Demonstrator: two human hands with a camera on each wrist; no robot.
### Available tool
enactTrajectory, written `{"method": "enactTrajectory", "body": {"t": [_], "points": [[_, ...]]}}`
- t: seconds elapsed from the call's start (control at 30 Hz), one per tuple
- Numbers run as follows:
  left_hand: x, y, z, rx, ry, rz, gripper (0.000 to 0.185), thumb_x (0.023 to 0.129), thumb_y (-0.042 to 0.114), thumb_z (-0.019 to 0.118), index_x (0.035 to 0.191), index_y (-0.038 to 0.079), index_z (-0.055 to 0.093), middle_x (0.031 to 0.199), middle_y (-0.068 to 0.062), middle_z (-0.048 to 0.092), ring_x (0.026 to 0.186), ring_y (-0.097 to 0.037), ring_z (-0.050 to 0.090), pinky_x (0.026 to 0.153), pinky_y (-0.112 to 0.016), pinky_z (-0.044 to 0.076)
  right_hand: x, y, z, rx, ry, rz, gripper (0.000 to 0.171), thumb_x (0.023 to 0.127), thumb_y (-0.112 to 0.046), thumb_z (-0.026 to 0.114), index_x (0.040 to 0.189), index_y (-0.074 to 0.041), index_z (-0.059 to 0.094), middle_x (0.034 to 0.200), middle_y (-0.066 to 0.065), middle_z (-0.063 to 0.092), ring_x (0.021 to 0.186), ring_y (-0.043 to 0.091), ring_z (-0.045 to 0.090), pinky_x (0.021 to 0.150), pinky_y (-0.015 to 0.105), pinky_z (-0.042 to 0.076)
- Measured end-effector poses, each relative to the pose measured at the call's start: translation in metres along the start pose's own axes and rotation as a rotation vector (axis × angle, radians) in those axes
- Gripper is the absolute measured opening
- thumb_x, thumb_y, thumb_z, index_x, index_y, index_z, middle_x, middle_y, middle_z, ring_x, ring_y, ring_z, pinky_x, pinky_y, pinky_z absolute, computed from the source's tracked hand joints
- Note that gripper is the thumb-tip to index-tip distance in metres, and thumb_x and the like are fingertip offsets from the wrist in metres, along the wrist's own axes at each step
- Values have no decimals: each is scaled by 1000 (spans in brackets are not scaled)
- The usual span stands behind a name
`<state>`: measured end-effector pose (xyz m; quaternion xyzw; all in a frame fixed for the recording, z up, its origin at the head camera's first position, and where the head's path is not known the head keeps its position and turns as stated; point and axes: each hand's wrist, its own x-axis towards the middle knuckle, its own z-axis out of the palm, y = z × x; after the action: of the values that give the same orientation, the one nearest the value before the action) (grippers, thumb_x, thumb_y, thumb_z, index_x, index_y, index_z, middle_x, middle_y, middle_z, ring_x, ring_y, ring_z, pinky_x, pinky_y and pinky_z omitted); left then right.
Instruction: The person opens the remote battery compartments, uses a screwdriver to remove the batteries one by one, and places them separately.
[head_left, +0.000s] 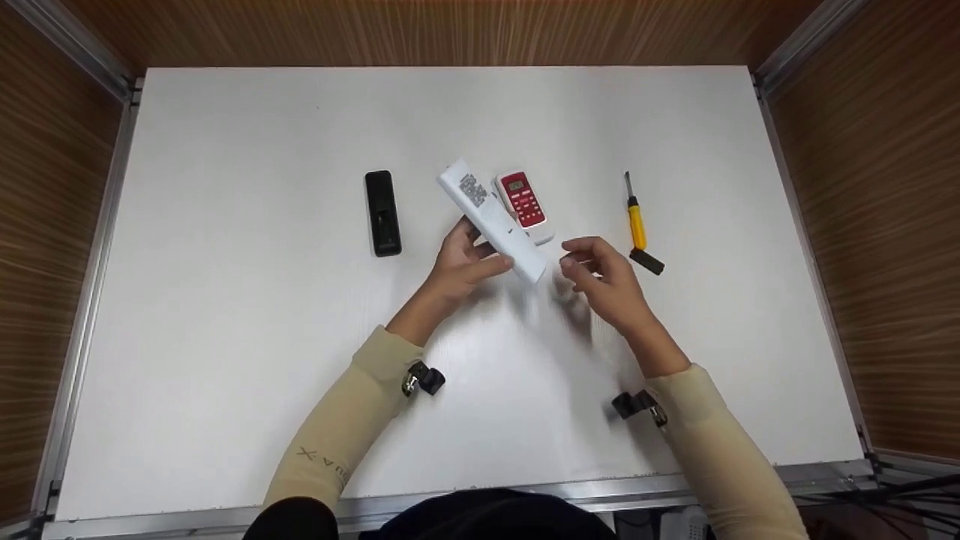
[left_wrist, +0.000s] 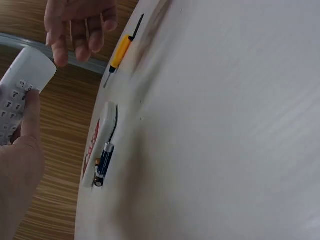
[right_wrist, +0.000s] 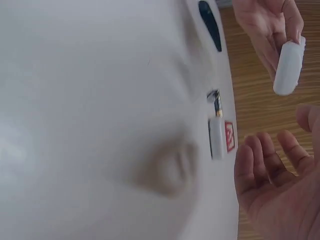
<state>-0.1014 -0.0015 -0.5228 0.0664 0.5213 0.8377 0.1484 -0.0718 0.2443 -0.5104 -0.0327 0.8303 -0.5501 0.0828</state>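
Observation:
My left hand [head_left: 471, 253] grips a long white remote [head_left: 491, 220] above the table, label side up; its buttons [left_wrist: 11, 107] show in the left wrist view under my thumb. My right hand [head_left: 583, 264] hovers just right of the remote's near end, fingers relaxed and loosely bent, holding nothing; its palm [right_wrist: 275, 175] faces the white remote [right_wrist: 289, 62]. A small red-and-white remote [head_left: 523, 201] lies on the table behind the white one. Beside the red-and-white remote [left_wrist: 94, 150] lies a blue battery [left_wrist: 104, 161].
A black remote [head_left: 382, 212] lies left of my hands. A yellow-handled screwdriver [head_left: 636, 217] and a small black piece [head_left: 646, 261] lie to the right. The white table [head_left: 225, 337] has metal edge rails and wood-grain walls around it.

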Motion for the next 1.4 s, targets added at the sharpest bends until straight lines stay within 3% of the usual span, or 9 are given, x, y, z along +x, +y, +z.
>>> {"method": "enactTrajectory", "body": {"t": [0.13,0.3,0.53,0.67,0.8,0.97,1.17,1.4], "points": [[-7,-5,8,-5,-28,27,87,76,-17,68,152,-3,26,144,-20,47,121,-28,57,98,-34,50,-1,-6,8,142,-68,57,45,101,-26,59,137,-1,50,108,14,65,97,40,64,76,45,58],[-12,-13,11,-4,-60,60,91,77,-17,66,155,-2,22,152,-22,43,126,-25,54,101,-32,47,-2,-11,17,209,-96,106,46,102,-30,56,140,-6,46,103,14,64,91,31,65,76,43,59],[-14,-22,14,50,-77,63,93,78,-15,65,157,3,20,150,-27,42,124,-23,53,101,-35,48,4,-15,30,207,-111,129,46,99,-31,60,138,-11,47,117,15,63,100,29,64,75,47,59],[-15,-24,18,80,-88,46,91,79,-16,62,157,3,20,150,-24,43,124,-23,53,102,-43,48,9,-16,35,179,-76,165,40,96,-25,59,133,-11,51,115,15,65,103,26,63,73,42,59],[-15,-26,23,138,-88,46,81,80,-15,61,152,-2,26,148,-21,46,125,-25,52,103,-45,47,11,-17,37,127,-63,197,41,96,-29,59,132,-11,52,112,14,65,98,25,61,71,37,57],[-14,-25,26,253,-84,39,75,83,-12,59,150,-5,27,149,-22,42,130,-31,50,103,-41,48,12,-18,40,95,-57,212,41,96,-33,58,131,-11,53,109,12,65,92,25,58,70,40,52],[-15,-21,27,400,-95,21,74,84,-8,57,151,-5,25,152,-21,38,137,-32,46,103,-33,47,14,-20,41,114,-71,221,42,95,-28,55,132,-7,53,114,14,63,95,24,55,73,38,51],[-14,-25,30,430,-112,9,71,84,-10,56,149,-7,28,150,-23,42,136,-32,48,103,-29,47,15,-23,42,173,-92,304,44,89,-21,48,131,-6,52,127,14,59,105,27,56,78,42,55]]}}
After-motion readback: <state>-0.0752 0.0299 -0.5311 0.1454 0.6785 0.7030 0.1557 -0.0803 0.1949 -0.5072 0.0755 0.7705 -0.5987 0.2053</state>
